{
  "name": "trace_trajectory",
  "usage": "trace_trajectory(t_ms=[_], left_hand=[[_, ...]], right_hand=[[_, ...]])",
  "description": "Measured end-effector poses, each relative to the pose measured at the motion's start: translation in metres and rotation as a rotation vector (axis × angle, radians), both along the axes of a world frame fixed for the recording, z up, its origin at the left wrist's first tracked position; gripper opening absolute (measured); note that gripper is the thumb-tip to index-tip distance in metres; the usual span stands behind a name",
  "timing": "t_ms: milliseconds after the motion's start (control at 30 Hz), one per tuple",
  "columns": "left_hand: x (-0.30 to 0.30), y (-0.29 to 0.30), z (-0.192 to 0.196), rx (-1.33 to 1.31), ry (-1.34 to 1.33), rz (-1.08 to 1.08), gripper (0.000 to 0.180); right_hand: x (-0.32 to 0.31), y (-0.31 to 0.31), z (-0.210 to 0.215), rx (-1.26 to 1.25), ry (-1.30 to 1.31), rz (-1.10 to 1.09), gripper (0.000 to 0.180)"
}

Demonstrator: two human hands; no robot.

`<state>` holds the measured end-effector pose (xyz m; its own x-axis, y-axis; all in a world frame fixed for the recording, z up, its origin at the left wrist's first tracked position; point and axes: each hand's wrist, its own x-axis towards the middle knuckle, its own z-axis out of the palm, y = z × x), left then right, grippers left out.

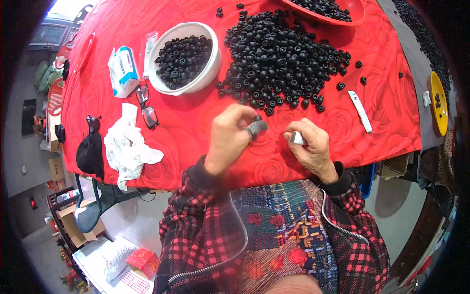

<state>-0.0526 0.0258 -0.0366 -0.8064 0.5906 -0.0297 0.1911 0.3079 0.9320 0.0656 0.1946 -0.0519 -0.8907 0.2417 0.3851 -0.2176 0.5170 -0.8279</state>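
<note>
In the head view, the left hand (229, 133) pinches a small black piece (257, 118) at its fingertips; a gray wrap (254, 129) probably protects the digit. The right hand (312, 147) grips a pale block (297, 138), narrowly closed. The pile (284, 61) of similar pieces lies just beyond, likely for short reach. Red cloth (275, 147) separates the hands and extends to the near edge; a white tub (199, 86) limits leftward-forward movement.
</note>
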Motion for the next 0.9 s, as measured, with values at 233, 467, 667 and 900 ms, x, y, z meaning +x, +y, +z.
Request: trace_trajectory(t_ms=[233, 467, 667, 900], left_hand=[[0.022, -0.018, 0.016, 0.400, -0.947, -0.143, 0.017], [0.033, -0.018, 0.021, 0.297, -1.266, -0.159, 0.021], [0.031, -0.025, 0.018, 0.323, -1.240, -0.336, 0.016], [0.045, -0.021, 0.027, 0.366, -1.163, -0.176, 0.015]], right_hand=[[-0.001, -0.002, 0.032, -0.211, -0.043, 0.321, 0.030], [0.002, -0.008, 0.025, -0.241, 0.014, 0.393, 0.033], [0.004, -0.008, 0.025, -0.222, 0.045, 0.411, 0.035], [0.006, -0.011, 0.026, -0.101, 0.283, 0.290, 0.031]])
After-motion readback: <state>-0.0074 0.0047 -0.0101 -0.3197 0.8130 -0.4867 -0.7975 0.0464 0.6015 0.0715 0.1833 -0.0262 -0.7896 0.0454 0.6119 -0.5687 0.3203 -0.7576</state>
